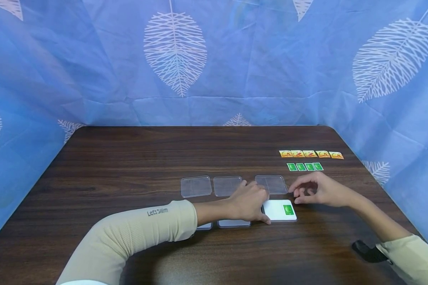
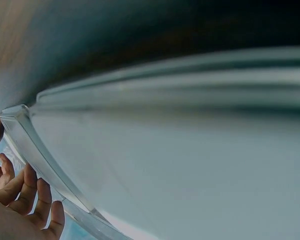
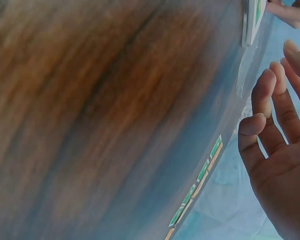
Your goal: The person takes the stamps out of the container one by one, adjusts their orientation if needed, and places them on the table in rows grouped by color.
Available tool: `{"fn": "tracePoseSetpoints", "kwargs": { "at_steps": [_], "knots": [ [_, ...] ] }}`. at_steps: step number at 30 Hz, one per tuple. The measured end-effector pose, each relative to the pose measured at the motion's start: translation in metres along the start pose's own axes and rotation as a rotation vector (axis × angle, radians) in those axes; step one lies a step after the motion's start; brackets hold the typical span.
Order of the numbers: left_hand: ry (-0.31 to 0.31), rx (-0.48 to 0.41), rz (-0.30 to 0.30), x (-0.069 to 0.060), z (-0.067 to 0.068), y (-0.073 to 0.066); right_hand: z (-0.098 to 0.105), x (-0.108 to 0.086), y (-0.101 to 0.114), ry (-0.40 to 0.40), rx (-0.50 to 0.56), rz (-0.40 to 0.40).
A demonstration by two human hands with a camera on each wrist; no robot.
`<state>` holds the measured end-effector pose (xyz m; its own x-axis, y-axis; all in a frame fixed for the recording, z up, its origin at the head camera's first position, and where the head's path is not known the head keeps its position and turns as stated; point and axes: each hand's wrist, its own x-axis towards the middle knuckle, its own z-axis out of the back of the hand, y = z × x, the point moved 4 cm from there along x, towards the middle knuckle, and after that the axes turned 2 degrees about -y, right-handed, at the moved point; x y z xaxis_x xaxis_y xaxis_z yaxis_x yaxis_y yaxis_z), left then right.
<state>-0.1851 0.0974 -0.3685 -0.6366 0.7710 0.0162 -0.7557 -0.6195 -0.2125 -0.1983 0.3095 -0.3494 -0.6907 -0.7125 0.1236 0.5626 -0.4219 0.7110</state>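
A shallow clear case (image 1: 275,214) with a white face lies on the table, a green sticker (image 1: 288,209) near its right end. My left hand (image 1: 247,200) holds the case's left end, thumb at the front corner and fingers toward the back edge. In the left wrist view, that hand's fingertips (image 2: 29,172) sit against a case's side. My right hand (image 1: 317,190) hovers just right of the case, fingers loosely bent, with nothing visible between them. The right wrist view shows the right fingers (image 3: 263,92) apart from the case.
Three clear lids (image 1: 196,187) lie in a row behind the hands. Two more white cases (image 1: 234,223) are partly hidden under my left forearm. At the back right are several green stickers (image 1: 300,167) and a row of yellow-orange stickers (image 1: 297,154). A blue curtain (image 1: 235,59) surrounds the table.
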Motion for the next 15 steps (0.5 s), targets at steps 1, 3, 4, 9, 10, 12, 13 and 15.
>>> {"fn": "tracePoseSetpoints", "kwargs": {
  "at_steps": [1, 3, 4, 9, 10, 12, 13, 15],
  "knots": [
    [0.001, 0.001, 0.002, 0.0, 0.0, 0.0, -0.001, 0.0, 0.001, 0.004, -0.001, -0.004],
    [0.002, 0.006, 0.006, 0.001, 0.0, 0.0, -0.003, 0.001, 0.002, 0.008, -0.007, -0.014],
    [0.002, 0.009, 0.007, 0.001, 0.0, 0.0, -0.004, 0.001, 0.003, 0.01, -0.01, -0.019],
    [0.004, 0.019, 0.016, 0.001, -0.001, -0.001, -0.008, 0.003, 0.005, 0.022, -0.022, -0.03],
    [0.004, 0.022, 0.017, 0.001, -0.001, -0.001, -0.009, 0.003, 0.006, 0.025, -0.023, -0.029],
    [0.003, 0.025, 0.019, 0.001, -0.001, -0.001, -0.011, 0.004, 0.006, 0.033, -0.019, -0.03],
    [0.003, 0.025, 0.019, 0.001, -0.001, -0.001, -0.012, 0.005, 0.006, 0.037, -0.018, -0.028],
    [0.001, 0.025, 0.019, 0.001, -0.001, -0.001, -0.013, 0.005, 0.007, 0.046, -0.016, -0.022]
  ]
}}
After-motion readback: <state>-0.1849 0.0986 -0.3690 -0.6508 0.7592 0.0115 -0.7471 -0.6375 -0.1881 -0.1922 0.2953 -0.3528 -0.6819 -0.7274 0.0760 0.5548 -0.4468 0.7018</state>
